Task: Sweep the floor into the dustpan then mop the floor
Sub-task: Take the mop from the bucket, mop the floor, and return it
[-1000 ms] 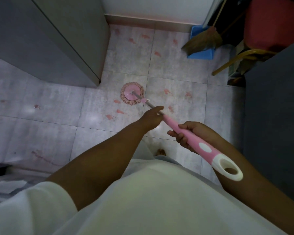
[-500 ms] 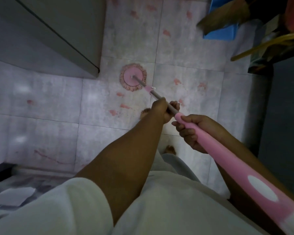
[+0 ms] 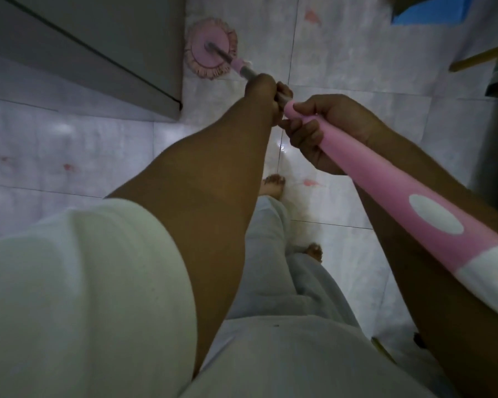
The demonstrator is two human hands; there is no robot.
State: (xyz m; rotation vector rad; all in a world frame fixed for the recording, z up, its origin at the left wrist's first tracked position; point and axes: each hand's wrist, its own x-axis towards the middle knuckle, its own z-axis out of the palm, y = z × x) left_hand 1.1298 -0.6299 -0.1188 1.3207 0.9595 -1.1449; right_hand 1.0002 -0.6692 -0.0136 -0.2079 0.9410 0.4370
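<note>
- The mop (image 3: 385, 179) is held in both hands and runs diagonally from the lower right edge of the frame up to the upper middle
- The left hand (image 3: 263, 93) is wrapped round the thin metal shaft (image 3: 249, 71) a bit above centre, with the fingers curled right round it
- The right hand (image 3: 328, 122) is clamped round the narrow end of the fat pink grip (image 3: 365, 165), just right of and below the left hand, so the two hands are pretty much touching
- A white oval patch and a white loop end can be seen on the grip near the right edge
- The mop head (image 3: 211, 50), a round pink disc with a frilly fringe, is laid flat on the floor (image 3: 342, 67) in the upper middle, just beside the corner of a grey cabinet (image 3: 84, 53); whether the fringe touches the cabinet can't be told
- The floor is pale tile, and a few pinkish stains (image 3: 311, 15) are scattered over it, at the top and near the centre
- A blue dustpan (image 3: 454, 15) is cut off by the top right corner, with something brownish lying across it, too blurry to be made out
- A yellow bar (image 3: 483, 56) is poking in at the right edge
- Two bare feet (image 3: 272, 185) are planted on the tiles around the centre, below the hands, under pale trousers (image 3: 270, 234)
- A white sleeve (image 3: 69, 282) fills the lower left
</note>
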